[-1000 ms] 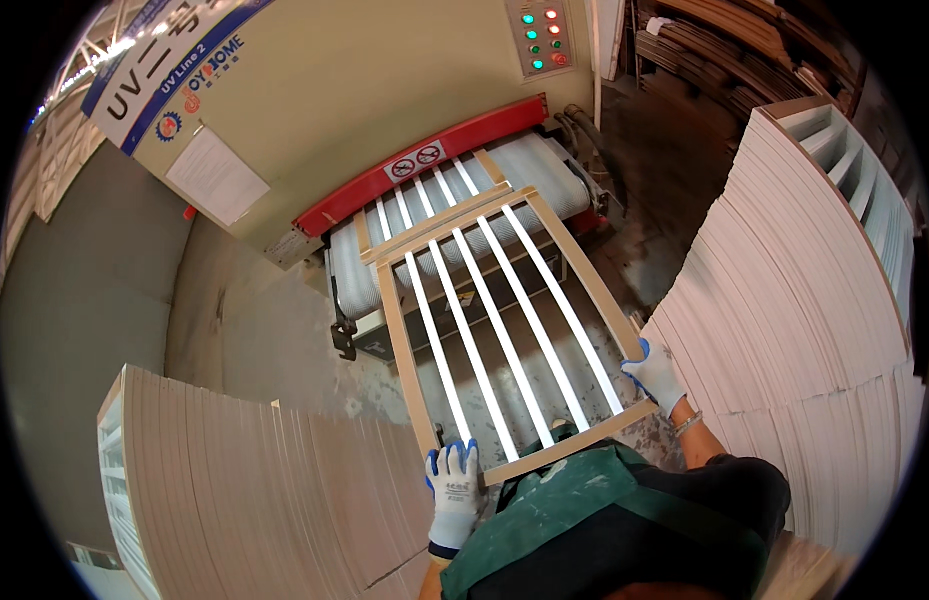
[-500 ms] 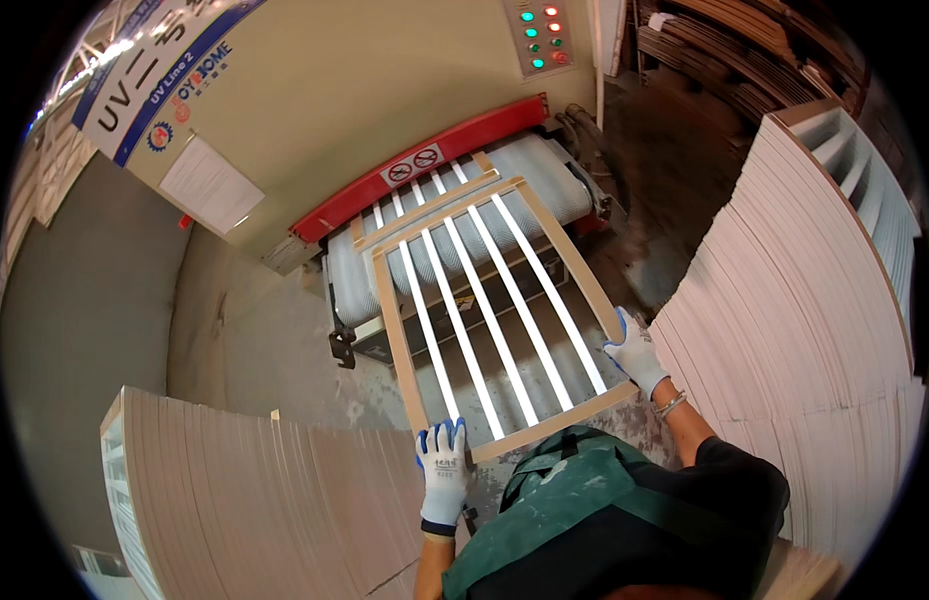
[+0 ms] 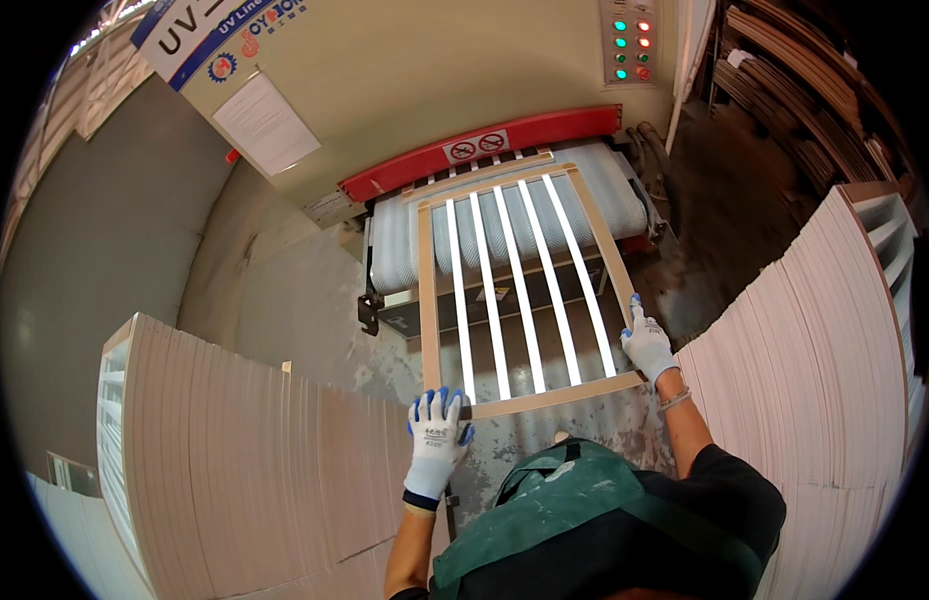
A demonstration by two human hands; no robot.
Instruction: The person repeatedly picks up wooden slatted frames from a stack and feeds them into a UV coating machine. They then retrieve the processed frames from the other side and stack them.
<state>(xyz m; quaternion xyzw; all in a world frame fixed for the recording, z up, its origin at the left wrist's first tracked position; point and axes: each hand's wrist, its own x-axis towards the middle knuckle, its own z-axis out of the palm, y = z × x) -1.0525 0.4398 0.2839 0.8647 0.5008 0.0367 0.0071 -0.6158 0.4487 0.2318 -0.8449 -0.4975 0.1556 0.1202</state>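
A slatted rectangular frame [image 3: 429, 300] with tan borders and white slats slopes from my hands to the grey ribbed conveyor belt [image 3: 390, 250], its far end lying on the belt. My left hand [image 3: 437, 430], in a white glove with blue fingertips, is closed over the near left corner. At the near end of the right border, my right hand [image 3: 648, 340], gloved alike, grips the edge. Their undersides are hidden. Just beyond, a second slatted frame [image 3: 485, 175] lies on the belt, partly hidden under a red guard bar [image 3: 385, 178].
The beige machine [image 3: 435, 70] rises behind the belt, with a lit control panel [image 3: 630, 45]. Tall stacks of frames stand close on my left [image 3: 235, 430] and right [image 3: 785, 370]. Brown boards [image 3: 795, 60] are piled at the far right.
The second frame has gone further under the red guard bar. My view has shifted, and both hands still hold the near frame, its far end on the belt.
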